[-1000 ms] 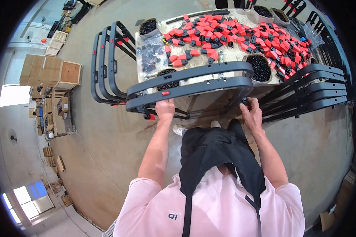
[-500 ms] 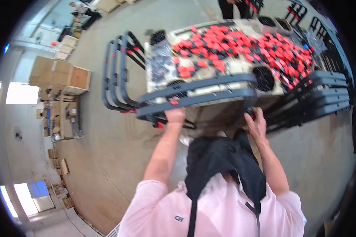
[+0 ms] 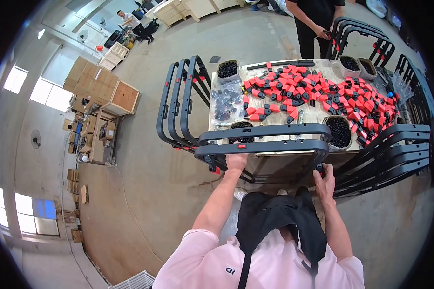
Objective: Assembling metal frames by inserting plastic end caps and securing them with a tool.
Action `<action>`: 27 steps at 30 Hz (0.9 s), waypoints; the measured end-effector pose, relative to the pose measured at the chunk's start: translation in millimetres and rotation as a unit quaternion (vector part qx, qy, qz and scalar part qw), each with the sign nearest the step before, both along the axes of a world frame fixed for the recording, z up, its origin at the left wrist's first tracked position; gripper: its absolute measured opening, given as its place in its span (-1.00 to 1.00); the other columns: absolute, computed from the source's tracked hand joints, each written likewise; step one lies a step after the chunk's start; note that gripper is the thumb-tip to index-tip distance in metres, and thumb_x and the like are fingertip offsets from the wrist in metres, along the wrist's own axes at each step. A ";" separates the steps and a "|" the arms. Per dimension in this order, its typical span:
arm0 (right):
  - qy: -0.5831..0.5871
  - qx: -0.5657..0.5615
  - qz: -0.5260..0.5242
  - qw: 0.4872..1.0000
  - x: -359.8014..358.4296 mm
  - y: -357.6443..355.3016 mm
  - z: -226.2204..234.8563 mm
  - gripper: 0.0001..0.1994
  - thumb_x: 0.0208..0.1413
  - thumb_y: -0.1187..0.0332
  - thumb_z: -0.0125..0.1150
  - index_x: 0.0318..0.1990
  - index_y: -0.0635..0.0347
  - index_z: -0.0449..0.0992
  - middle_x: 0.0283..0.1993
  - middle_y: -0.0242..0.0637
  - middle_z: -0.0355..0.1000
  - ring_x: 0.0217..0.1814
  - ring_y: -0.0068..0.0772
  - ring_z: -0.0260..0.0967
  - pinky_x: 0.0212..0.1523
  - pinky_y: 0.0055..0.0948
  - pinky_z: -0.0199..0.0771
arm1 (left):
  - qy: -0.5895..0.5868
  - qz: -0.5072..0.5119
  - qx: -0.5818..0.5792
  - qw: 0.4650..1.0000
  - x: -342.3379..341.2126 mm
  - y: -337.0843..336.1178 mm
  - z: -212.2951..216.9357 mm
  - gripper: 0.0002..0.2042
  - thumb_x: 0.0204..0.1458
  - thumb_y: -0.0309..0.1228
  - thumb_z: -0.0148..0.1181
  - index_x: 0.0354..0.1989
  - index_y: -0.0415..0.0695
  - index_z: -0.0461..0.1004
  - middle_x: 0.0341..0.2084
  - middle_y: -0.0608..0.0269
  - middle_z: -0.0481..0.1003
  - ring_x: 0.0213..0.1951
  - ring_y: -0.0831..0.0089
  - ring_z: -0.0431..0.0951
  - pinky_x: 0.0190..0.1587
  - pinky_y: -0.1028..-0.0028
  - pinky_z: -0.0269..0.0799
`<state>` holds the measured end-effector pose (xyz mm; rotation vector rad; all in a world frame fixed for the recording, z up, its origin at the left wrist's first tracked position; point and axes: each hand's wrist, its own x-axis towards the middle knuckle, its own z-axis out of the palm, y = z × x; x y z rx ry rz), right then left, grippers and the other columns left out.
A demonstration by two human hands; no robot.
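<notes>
A dark grey bent-tube frame (image 3: 275,146) with a red clip (image 3: 242,147) lies across the near edge of the work table. My left hand (image 3: 236,162) is closed around the frame's near bar just below that clip; its fingertips are hidden behind the tube. At the frame's right end, my right hand (image 3: 326,182) pinches a small black part (image 3: 319,167) between thumb and fingers, right under the bent corner. Whether that part is joined to the tube cannot be made out. Beyond the frame, many red-and-black plastic pieces (image 3: 294,89) are heaped on the table (image 3: 275,120).
More bent frames stand at the left (image 3: 185,106) and lie stacked at the right (image 3: 381,154). Tubs of small black parts (image 3: 339,132) sit on the table beside a clear plastic bag (image 3: 228,103). A co-worker (image 3: 318,29) in black stands at the far side. Wooden crates (image 3: 123,96) are further left.
The view has shifted, so the table and frames sit lower and further right in the picture. Both hands keep their places on the frame; the co-worker shows more fully.
</notes>
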<state>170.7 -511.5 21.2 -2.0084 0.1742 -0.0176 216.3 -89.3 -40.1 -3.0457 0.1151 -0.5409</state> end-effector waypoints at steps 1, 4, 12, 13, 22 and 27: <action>-0.006 0.000 0.007 1.000 2.2 3.4 1.3 -0.62 0.29 0.34 0.40 0.15 0.31 0.48 -0.19 -0.06 0.61 -0.21 -0.22 0.55 -0.08 -0.21 0.57 | -0.025 0.014 -0.127 0.992 0.2 10.6 -1.9 -0.88 0.17 -0.36 0.28 -0.20 -0.12 0.60 -0.29 0.04 0.61 -0.19 -0.07 0.67 -0.11 0.06 0.62; -0.004 -0.006 0.005 1.000 2.1 0.1 2.2 -0.62 0.29 0.35 0.40 0.16 0.32 0.48 -0.19 -0.07 0.61 -0.21 -0.22 0.55 -0.08 -0.21 0.57 | -0.048 0.037 -0.354 0.933 5.2 4.6 -9.3 -0.85 0.21 -0.30 0.29 -0.17 -0.08 0.60 -0.30 0.03 0.62 -0.15 -0.11 0.69 -0.07 0.03 0.61; -0.010 0.002 0.015 1.000 -0.3 -7.5 -3.8 -0.61 0.31 0.34 0.41 0.16 0.33 0.46 -0.18 -0.08 0.61 -0.22 -0.25 0.55 -0.08 -0.23 0.57 | 0.016 0.074 -0.213 0.974 7.8 -24.8 8.4 -0.85 0.18 -0.46 0.21 -0.10 -0.08 0.59 -0.26 0.05 0.65 -0.17 0.00 0.71 -0.10 0.06 0.61; -0.004 0.000 0.011 1.000 -1.0 -8.5 -4.2 -0.61 0.31 0.34 0.41 0.16 0.34 0.46 -0.17 -0.08 0.61 -0.21 -0.26 0.55 -0.08 -0.24 0.57 | 0.015 0.075 -0.213 0.974 9.0 -27.3 12.1 -0.85 0.18 -0.46 0.21 -0.10 -0.08 0.59 -0.26 0.05 0.65 -0.17 0.00 0.71 -0.10 0.06 0.61; 0.010 0.008 0.015 1.000 1.1 -7.4 -5.5 -0.59 0.29 0.34 0.42 0.17 0.36 0.45 -0.11 -0.05 0.62 -0.15 -0.25 0.55 -0.03 -0.25 0.57 | -0.003 0.031 -0.049 0.998 8.6 -26.6 19.6 -0.76 0.03 -0.37 0.36 -0.14 -0.03 0.50 -0.36 0.13 0.59 -0.27 0.03 0.68 -0.26 -0.07 0.50; -0.012 0.019 0.016 1.000 1.4 -4.1 -0.8 -0.62 0.29 0.37 0.40 0.15 0.35 0.44 -0.11 -0.18 0.57 -0.13 -0.40 0.48 0.00 -0.33 0.54 | 0.054 0.036 -0.021 0.998 10.4 -23.6 10.0 -0.71 0.03 -0.32 0.40 -0.11 -0.08 0.52 -0.26 0.08 0.57 -0.17 0.05 0.66 -0.15 0.00 0.59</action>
